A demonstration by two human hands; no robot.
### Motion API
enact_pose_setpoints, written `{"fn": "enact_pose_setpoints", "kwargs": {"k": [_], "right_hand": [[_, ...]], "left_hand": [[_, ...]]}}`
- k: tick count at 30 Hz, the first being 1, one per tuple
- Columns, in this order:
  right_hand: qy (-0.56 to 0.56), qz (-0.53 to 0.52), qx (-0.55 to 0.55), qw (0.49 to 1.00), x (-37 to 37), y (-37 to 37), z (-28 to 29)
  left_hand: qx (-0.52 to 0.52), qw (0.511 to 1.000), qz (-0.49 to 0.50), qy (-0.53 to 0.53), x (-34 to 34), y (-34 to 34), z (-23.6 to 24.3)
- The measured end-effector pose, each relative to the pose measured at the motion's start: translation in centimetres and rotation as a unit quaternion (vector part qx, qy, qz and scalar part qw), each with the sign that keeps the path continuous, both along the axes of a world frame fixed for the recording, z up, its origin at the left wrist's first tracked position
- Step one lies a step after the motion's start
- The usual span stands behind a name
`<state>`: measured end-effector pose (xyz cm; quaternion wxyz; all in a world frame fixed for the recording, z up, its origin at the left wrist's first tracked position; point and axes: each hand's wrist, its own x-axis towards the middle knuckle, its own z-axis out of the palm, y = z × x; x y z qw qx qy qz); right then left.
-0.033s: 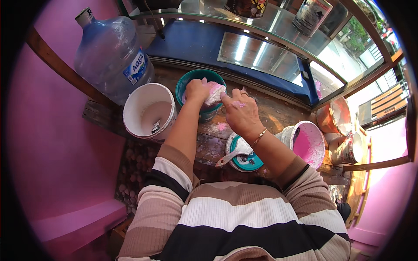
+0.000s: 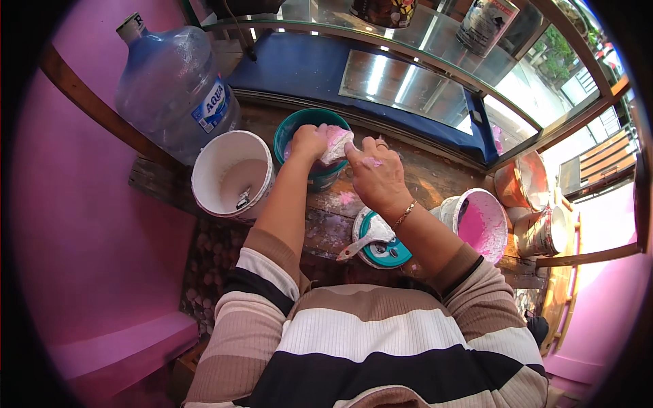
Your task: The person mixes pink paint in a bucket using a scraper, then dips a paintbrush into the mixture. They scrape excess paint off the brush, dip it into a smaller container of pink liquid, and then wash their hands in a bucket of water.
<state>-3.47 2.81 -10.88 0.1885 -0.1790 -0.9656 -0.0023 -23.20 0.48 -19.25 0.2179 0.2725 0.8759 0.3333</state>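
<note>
Over the dark green bucket (image 2: 283,131), a paintbrush (image 2: 336,145) caked in pink and white paint is held between my two hands. My left hand (image 2: 307,144) is closed at the brush's pink end, its fingertips partly hidden inside the rim. My right hand (image 2: 379,175) has its thumb and fingers closed at the brush's other end; the handle is mostly out of sight behind them. Pink paint smears the back of this hand. Below it, a second paintbrush (image 2: 367,241), coated white, lies across a teal-and-white lid (image 2: 393,254).
A white bucket (image 2: 204,173) with cloudy liquid and a small object inside stands left, before a large clear water jug (image 2: 170,88). To the right are a pink-paint bucket (image 2: 484,228) and two stained pails. Behind the wooden bench runs a glass-fronted cabinet (image 2: 408,88) with cans.
My left fingers have shifted slightly against the paintbrush. Everything else looks the same.
</note>
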Motion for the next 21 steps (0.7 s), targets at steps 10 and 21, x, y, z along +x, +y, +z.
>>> {"fn": "enact_pose_setpoints", "kwargs": {"k": [10,21], "right_hand": [[0.042,0.032,0.062,0.997,0.3,1.1,0.3],[0.027,0.038,0.045,0.998,-0.7,0.9,0.0]], "left_hand": [[0.018,0.997,0.043,0.062,0.9,1.2,0.0],[0.192,0.958,0.098,-0.190,-0.3,0.9,-1.7]]}}
